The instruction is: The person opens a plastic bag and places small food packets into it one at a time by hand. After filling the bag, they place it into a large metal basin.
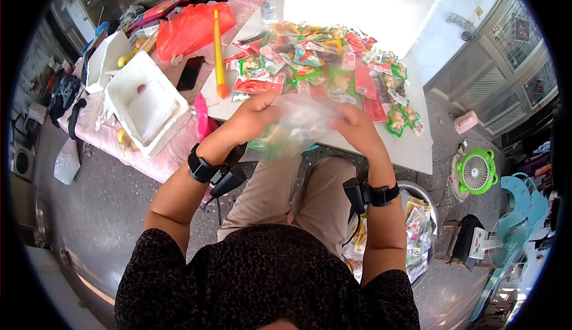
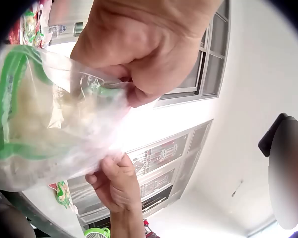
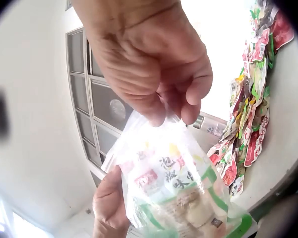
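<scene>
Between both hands hangs a clear plastic bag [image 1: 301, 121], over the near edge of the table and above the person's lap. A green-edged food packet [image 3: 198, 208] with pale pieces shows through the plastic, with printed characters on it. The left hand [image 1: 253, 118] pinches one upper corner of the bag between thumb and fingers. At the opposite upper corner the right hand [image 1: 356, 128] pinches the plastic. The left wrist view shows the bag's mouth stretched between the left hand [image 2: 144, 49] and right hand [image 2: 118, 183]. Behind the bag lies a heap of snack packets [image 1: 310, 62].
A white foam box [image 1: 363, 8] stands behind the heap, beside a lidded bottle [image 1: 269, 2]. A yellow stick [image 1: 218, 56] lies left, near a phone [image 1: 190, 72] and smaller foam box [image 1: 146, 100]. A metal basin [image 1: 434, 211] of packets sits on the floor at right.
</scene>
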A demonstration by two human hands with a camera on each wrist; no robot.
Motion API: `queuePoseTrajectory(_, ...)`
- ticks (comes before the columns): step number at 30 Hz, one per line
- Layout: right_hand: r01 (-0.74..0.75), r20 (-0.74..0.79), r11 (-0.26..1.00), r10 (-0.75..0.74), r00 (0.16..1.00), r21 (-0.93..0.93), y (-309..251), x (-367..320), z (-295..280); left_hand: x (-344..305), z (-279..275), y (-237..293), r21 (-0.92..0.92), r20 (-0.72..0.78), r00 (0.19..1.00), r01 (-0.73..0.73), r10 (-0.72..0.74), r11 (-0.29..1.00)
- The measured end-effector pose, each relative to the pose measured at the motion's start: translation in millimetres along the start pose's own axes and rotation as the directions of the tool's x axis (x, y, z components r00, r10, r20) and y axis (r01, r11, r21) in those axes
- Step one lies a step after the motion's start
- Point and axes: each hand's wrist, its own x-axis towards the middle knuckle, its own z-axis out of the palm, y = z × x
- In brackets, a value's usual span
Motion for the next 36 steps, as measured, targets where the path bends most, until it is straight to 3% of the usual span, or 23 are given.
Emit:
queuePoseTrajectory(4,0.019,-0.052,1.0,-0.018,0.998,0.011,-18,-7,-9,-4,9,1,-0.127,-0.069,0.994,-0.098,0.09,0.987)
queuePoseTrajectory(7,0.018,-0.069,0.997,-0.013,0.998,0.069,-24,-17,-17,-9,16,7,-0.01,-0.113,0.98,-0.165,0.163,0.986)
queuePoseTrajectory(10,0.042,-0.091,0.997,-0.036,0.995,0.063,-27,-25,-22,-8,22,6,-0.04,-0.103,0.976,-0.195,0.19,0.98)
queuePoseTrajectory(16,-0.029,-0.044,0.994,0.025,0.999,-0.101,-56,-60,-40,-19,34,-3,-0.141,-0.006,0.992,-0.123,0.124,0.982)
queuePoseTrajectory(18,-0.14,0.032,0.986,0.144,0.989,-0.091,-58,-75,-43,-28,43,-2,-0.154,0.047,0.993,-0.096,0.104,0.983)
queuePoseTrajectory(20,0.121,0.075,0.945,-0.103,0.992,-0.305,-48,-87,-34,-34,54,4,-0.079,0.125,0.987,-0.094,0.104,0.992)
queuePoseTrajectory(23,0.119,0.125,0.964,-0.091,0.988,-0.236,-48,-102,-8,-39,66,10,0.055,0.253,0.966,-0.072,0.056,0.996)
queuePoseTrajectory(26,0.06,0.142,0.959,-0.021,0.99,-0.278,-43,-110,5,-42,73,-2,0.059,0.28,0.955,-0.117,0.096,0.991)
queuePoseTrajectory(29,-0.012,0.1,0.981,0.032,0.995,-0.194,-37,-126,-7,-41,72,-14,0.026,0.257,0.966,-0.041,0.033,0.999)
queuePoseTrajectory(34,-0.142,-0.105,0.918,0.111,0.988,-0.369,-19,-178,-63,-35,54,-72,0.026,0.204,0.97,0.129,-0.132,0.991)
queuePoseTrajectory(36,-0.346,-0.304,0.898,0.261,0.916,-0.273,-14,-210,-85,-37,44,-104,0.053,0.169,0.967,0.184,-0.19,0.981)
